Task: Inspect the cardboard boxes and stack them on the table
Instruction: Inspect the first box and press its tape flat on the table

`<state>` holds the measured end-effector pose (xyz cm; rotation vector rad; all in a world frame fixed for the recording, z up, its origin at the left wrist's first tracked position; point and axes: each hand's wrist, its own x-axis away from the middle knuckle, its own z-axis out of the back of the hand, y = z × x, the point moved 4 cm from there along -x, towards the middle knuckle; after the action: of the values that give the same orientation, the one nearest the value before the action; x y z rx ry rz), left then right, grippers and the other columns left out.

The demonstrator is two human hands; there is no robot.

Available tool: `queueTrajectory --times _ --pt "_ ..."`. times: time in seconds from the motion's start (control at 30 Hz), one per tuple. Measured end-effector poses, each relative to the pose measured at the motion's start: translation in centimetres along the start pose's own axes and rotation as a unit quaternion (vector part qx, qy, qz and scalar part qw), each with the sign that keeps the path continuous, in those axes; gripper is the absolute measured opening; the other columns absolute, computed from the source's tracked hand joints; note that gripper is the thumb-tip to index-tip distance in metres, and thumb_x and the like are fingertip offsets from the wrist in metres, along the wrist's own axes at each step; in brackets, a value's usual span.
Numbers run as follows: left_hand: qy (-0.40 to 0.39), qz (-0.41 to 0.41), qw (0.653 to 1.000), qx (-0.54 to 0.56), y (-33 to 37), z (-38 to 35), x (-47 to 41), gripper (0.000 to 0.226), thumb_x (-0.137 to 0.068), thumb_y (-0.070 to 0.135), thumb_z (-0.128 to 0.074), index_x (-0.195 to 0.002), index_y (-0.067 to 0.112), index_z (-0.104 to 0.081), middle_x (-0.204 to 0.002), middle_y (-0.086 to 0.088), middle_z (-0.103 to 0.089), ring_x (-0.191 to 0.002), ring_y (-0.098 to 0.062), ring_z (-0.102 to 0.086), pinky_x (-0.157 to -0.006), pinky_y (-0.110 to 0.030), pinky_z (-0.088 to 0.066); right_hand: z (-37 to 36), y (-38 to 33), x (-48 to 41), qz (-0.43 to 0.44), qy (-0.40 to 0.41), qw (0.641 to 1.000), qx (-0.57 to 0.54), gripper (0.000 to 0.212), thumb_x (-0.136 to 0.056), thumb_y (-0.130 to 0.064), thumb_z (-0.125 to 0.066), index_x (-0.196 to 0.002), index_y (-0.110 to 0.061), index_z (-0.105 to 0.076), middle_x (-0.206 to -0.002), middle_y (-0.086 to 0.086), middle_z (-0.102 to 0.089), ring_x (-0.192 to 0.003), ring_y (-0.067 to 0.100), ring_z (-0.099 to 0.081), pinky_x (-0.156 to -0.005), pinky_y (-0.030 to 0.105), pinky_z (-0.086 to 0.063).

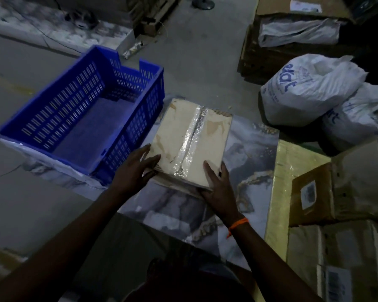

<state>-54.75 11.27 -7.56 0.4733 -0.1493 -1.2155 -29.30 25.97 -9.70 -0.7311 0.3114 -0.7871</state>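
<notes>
The light is dim and the far edges are blurred, so much of the surroundings is hard to read. One flat cardboard box [183, 147] lies on the marble-patterned desk [251, 153], touching the right wall of a single blue slotted crate [59, 118]. A strip of clear tape [194, 131] runs down the middle of the box. Under its near edge a paler strip of cardboard shows, and I cannot tell whether this is a second box beneath or only a flap. The left hand [135, 171] lies against the box's near-left edge with its fingers stretched out. It is pressing, not clasping. The right hand [218, 188] rests flat on the near-right corner with its fingers straight on the top face. What its thumb does beyond the corner is hidden. One orange thread [238, 224] circles the right wrist. Two white sacks stand on the floor to the right, a front sack [310, 88] and a rear sack [362, 118]. Their blue lettering is creased and the rear sack is cut off by the frame. At the lower right are three cartons that I can count: a brown carton [312, 192] with a white label, a pale carton [358, 177] behind it, and a low carton [336, 247] with a barcode sticker, partly out of frame. A dark pile of cartons [271, 55] at the upper right cannot be counted.
</notes>
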Motion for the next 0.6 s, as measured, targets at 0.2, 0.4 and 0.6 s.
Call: queueTrajectory --times 0.2,0.4,0.6 --pt "-0.024 0.013 0.997 -0.074 -2.2 0.9 -8.0 0.056 -0.081 0.018 -0.082 -0.135 0.015 -0.063 -0.143 -0.02 -0.053 -0.121 -0.04 -0.055 -0.089 -0.056 -0.054 -0.3 -1.1 -8.7 0.002 -0.006 1.0 -0.007 0.088 -0.084 -0.028 -0.082 -0.159 -0.029 -0.036 -0.17 0.013 -0.007 -0.152 0.032 -0.026 -0.118 0.028 -0.028" --pt "-0.032 0.021 0.996 -0.078 -3.7 1.7 -12.3 0.055 -0.082 0.01 -0.08 -0.135 0.012 -0.064 -0.144 -0.023 -0.052 -0.122 -0.043 -0.056 -0.085 -0.054 -0.057 -1.2 -0.7 -13.5 0.023 -0.008 1.0 -0.001 0.095 -0.08 -0.031 -0.083 -0.161 -0.028 -0.034 -0.167 0.021 -0.012 -0.151 0.041 -0.028 -0.117 0.051 -0.041" --pt "-0.049 0.045 0.993 -0.097 -4.5 2.0 -14.7 0.055 -0.092 0.021 -0.071 -0.145 0.02 -0.055 -0.154 -0.016 -0.044 -0.135 -0.035 -0.048 -0.079 -0.05 -0.056 -0.7 -1.3 -16.5 0.024 -0.014 0.999 0.027 0.094 -0.079 -0.028 -0.086 -0.159 -0.028 -0.036 -0.166 0.021 -0.016 -0.146 0.041 -0.033 -0.112 0.051 -0.045"
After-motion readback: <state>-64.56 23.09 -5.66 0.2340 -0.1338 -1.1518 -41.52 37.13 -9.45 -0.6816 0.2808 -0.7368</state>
